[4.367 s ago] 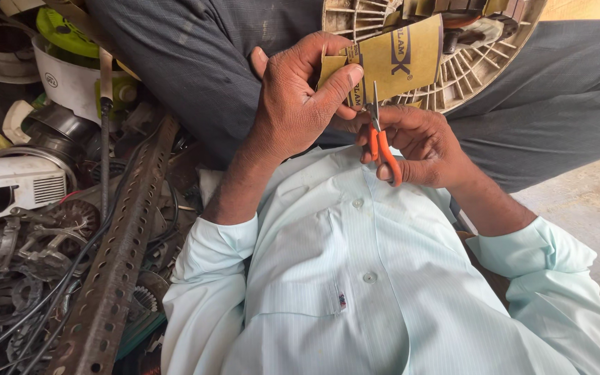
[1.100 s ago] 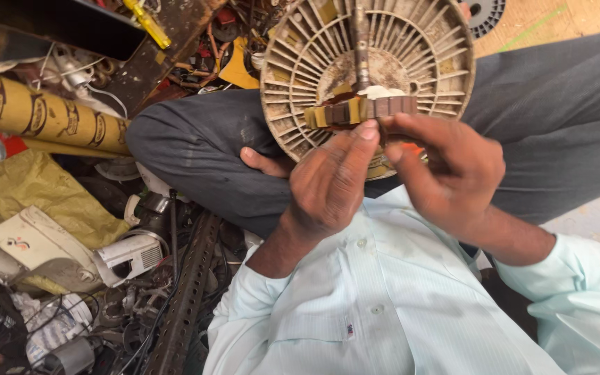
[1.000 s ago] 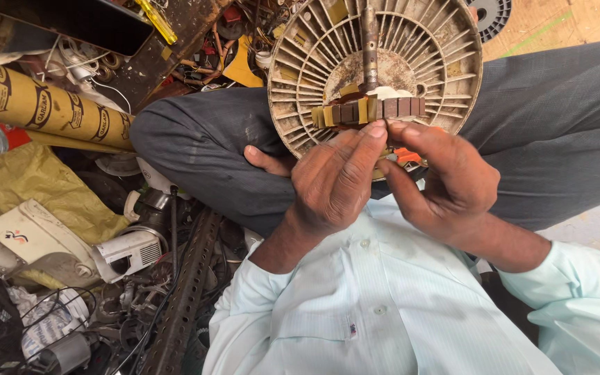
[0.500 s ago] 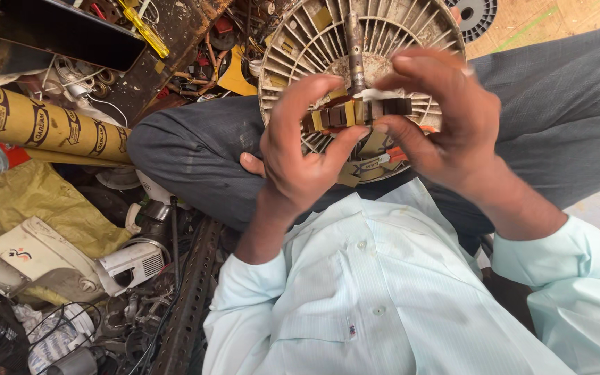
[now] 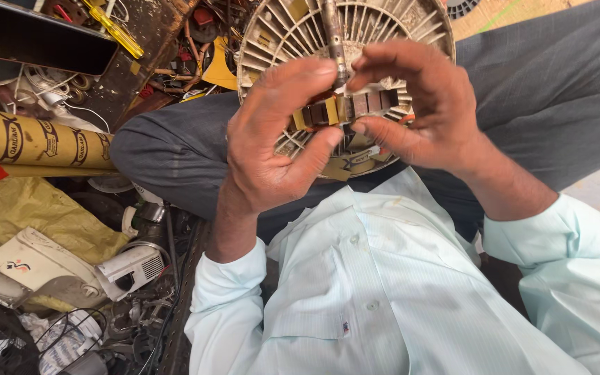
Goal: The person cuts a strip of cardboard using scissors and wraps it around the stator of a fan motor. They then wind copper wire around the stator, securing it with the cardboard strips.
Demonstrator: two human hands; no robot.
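Two hands, left [image 5: 272,146] and right [image 5: 421,104], one slotted round motor core [image 5: 279,42] with one shaft [image 5: 333,35], one cardboard tube [image 5: 32,139], one yellow screwdriver [image 5: 114,29], one yellow bag [image 5: 36,215].

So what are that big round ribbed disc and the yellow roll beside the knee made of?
The ribbed disc looks like dull grey plastic or cast metal, judging by its thin moulded ribs; which one is unclear. The yellow roll seems to be matte cardboard or paper.

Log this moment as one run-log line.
left hand: pinching brown slotted core | right hand: pinching core's other end | behind: round finned rotor on lap
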